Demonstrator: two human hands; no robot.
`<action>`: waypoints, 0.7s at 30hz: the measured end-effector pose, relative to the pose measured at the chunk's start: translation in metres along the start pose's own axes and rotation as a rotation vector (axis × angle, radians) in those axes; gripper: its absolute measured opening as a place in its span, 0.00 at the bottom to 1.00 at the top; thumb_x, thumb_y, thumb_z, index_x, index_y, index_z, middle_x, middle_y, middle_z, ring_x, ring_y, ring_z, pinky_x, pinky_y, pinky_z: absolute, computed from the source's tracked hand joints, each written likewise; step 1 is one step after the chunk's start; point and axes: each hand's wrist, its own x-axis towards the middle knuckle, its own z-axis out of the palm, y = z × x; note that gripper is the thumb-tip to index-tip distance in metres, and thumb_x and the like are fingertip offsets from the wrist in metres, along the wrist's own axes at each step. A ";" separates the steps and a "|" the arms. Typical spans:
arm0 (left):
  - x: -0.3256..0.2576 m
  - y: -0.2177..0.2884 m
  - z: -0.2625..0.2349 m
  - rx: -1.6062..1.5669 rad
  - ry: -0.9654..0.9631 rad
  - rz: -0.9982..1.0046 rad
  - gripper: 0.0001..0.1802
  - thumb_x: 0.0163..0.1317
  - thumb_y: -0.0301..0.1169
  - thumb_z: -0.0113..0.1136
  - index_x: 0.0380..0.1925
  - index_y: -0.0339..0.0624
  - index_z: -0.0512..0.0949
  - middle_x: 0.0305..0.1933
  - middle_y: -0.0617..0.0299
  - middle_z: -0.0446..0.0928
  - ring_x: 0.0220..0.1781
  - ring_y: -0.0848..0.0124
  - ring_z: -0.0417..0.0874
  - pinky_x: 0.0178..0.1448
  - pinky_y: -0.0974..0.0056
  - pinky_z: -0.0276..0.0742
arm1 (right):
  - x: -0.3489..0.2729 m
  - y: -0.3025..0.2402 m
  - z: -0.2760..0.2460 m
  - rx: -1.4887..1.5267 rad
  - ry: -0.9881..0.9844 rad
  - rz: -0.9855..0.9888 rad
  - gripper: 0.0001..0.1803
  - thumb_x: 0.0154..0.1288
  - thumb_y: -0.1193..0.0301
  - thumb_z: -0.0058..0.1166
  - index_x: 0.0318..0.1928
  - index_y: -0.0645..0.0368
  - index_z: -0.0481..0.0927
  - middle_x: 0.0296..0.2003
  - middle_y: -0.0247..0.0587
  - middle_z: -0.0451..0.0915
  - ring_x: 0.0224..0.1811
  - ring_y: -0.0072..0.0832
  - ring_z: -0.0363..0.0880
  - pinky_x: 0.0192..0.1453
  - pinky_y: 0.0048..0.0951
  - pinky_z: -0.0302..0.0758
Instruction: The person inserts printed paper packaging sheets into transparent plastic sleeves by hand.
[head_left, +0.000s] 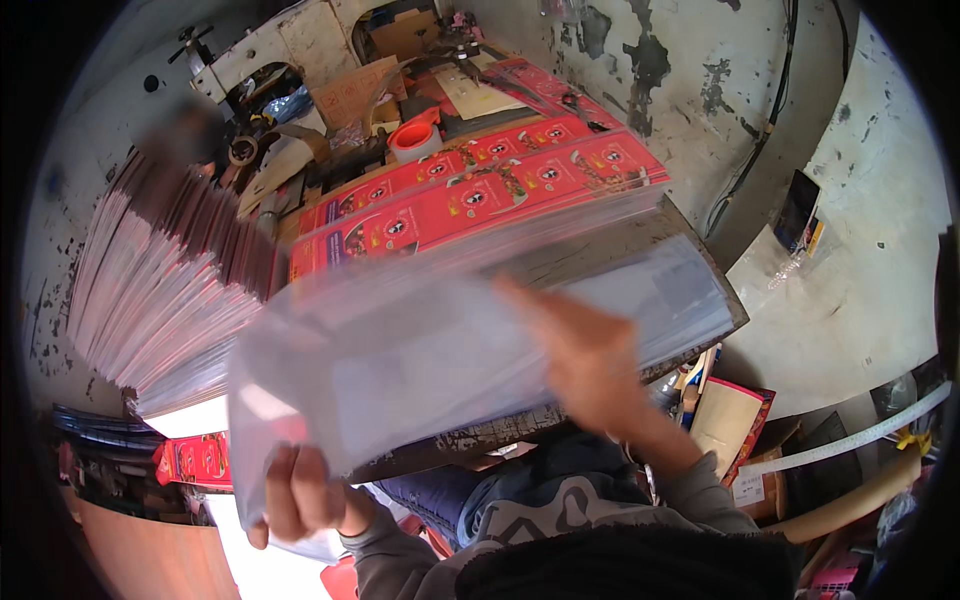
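Note:
A translucent plastic sheet (420, 350) stretches across the near side of the table, bowed and partly smeared by motion. At its near left corner my left hand (300, 495) is closed, its fingers curled round the sheet's edge. Over the sheet's right part is my right hand (595, 355), blurred, one finger pointing left; whether it grips the sheet I cannot make out. Beneath and to the right lies a stack of clear plastic sheets (685, 300) at the table's edge. Red printed sheets (520, 190) lie in long piles just beyond.
A tall fanned stack of sheets (150, 300) leans at the left. Farther back are a red and white tape roll (415, 135), cardboard pieces (360, 95) and a pale machine frame (300, 45). A phone (797, 210) hangs by the right wall. Brushes (693, 385) sit below the table's right edge.

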 end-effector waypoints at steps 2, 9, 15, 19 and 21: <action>-0.007 -0.011 0.022 0.023 0.137 0.131 0.05 0.55 0.40 0.58 0.26 0.61 0.71 0.21 0.75 0.73 0.18 0.87 0.64 0.48 0.68 0.52 | 0.024 0.008 -0.048 -0.370 0.223 -0.118 0.27 0.42 0.80 0.50 0.50 0.56 0.75 0.38 0.42 0.79 0.39 0.36 0.79 0.40 0.31 0.74; -0.095 0.047 -0.048 -0.343 -0.470 0.131 0.08 0.52 0.32 0.55 0.31 0.59 0.80 0.35 0.78 0.78 0.22 0.82 0.65 0.49 0.66 0.55 | -0.040 0.087 -0.040 -0.713 0.162 -0.279 0.18 0.49 0.73 0.52 0.44 0.48 0.78 0.46 0.33 0.77 0.49 0.31 0.75 0.53 0.40 0.68; -0.097 0.063 -0.095 -0.642 -1.061 -0.076 0.15 0.45 0.39 0.61 0.37 0.63 0.80 0.41 0.83 0.75 0.33 0.83 0.66 0.53 0.63 0.54 | -0.084 0.131 -0.036 -0.346 -0.247 0.082 0.23 0.47 0.81 0.50 0.46 0.48 0.78 0.50 0.35 0.75 0.56 0.34 0.69 0.62 0.45 0.57; -0.099 0.050 -0.085 -0.679 -1.129 -0.122 0.20 0.44 0.46 0.62 0.40 0.60 0.79 0.42 0.79 0.74 0.38 0.79 0.69 0.61 0.54 0.50 | -0.070 0.132 -0.045 -0.208 -0.325 0.136 0.25 0.45 0.80 0.52 0.48 0.49 0.77 0.52 0.39 0.73 0.60 0.38 0.65 0.64 0.48 0.53; -0.090 0.041 -0.074 -0.699 -1.206 -0.146 0.24 0.43 0.50 0.63 0.42 0.59 0.78 0.45 0.75 0.74 0.42 0.75 0.71 0.65 0.50 0.47 | -0.060 0.125 -0.060 -0.014 -0.472 0.186 0.25 0.45 0.74 0.56 0.49 0.52 0.76 0.55 0.42 0.70 0.62 0.39 0.63 0.65 0.49 0.51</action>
